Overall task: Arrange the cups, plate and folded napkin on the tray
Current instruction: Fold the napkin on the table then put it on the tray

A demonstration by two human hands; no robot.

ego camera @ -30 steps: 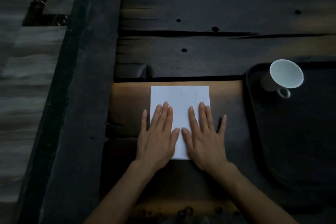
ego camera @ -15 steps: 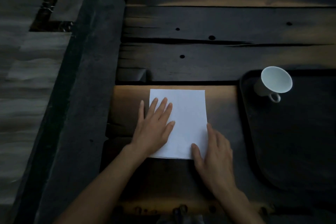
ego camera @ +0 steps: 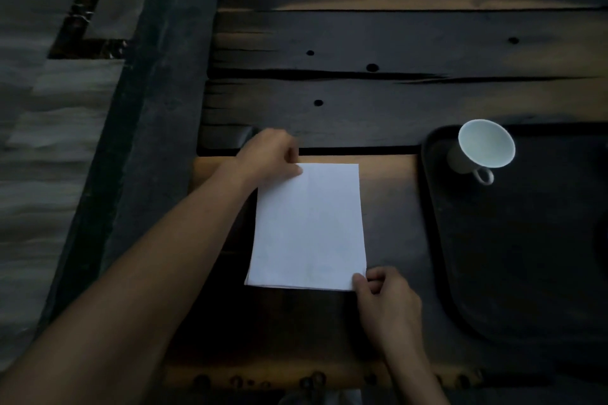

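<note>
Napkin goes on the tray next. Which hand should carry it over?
Right, probably. The right hand pinches the near corner of the white folded napkin, on the side facing the dark tray. The left hand pinches the far corner, away from the tray, and would have to reach across.

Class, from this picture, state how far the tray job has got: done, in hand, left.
Done: one cup stands on the tray. In hand: the left hand and right hand pinch opposite corners of the napkin, which lies on the table beside the tray. Left: napkin onto tray; other pieces are out of view.
</note>
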